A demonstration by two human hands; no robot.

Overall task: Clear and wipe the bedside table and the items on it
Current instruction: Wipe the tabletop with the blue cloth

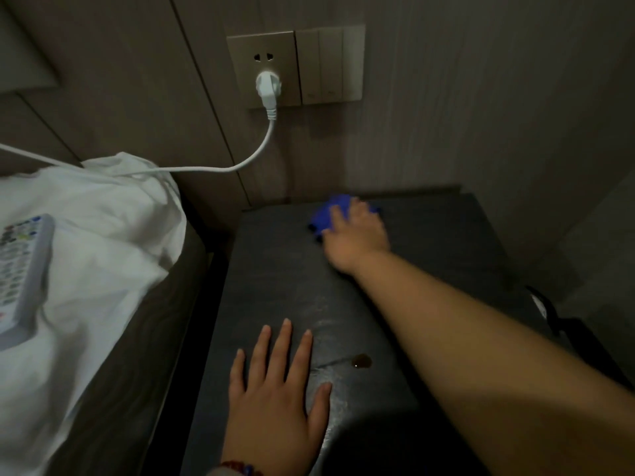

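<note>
The right hand point(357, 235) reaches across to the far edge of the bedside table point(275, 269) and lies on a blue cloth point(326, 214), fingers spread over it and pressing it to the dark top rather than bunching it, as far as the blur allows. The left hand point(275, 400) rests flat near the front edge, fingers straight and splayed, holding nothing, with a beaded bracelet point(240, 468) at the wrist. A small brown drop point(360, 361) sits on the top just right of the left thumb, between that hand and the right forearm. It lies well back toward the person from the cloth, so the wipe would probably have to draw from the far edge to the front, and the left hand, though nearer, carries no cloth. No container shows. A remote control point(20, 269) lies lengthwise on the white bedding point(103, 235) left of the table, apparently set aside. Above, a white plug point(268, 85) sits in the wall socket point(261, 46) beside a switch panel point(330, 63), its cable point(220, 168) trailing over the bedding.
</note>
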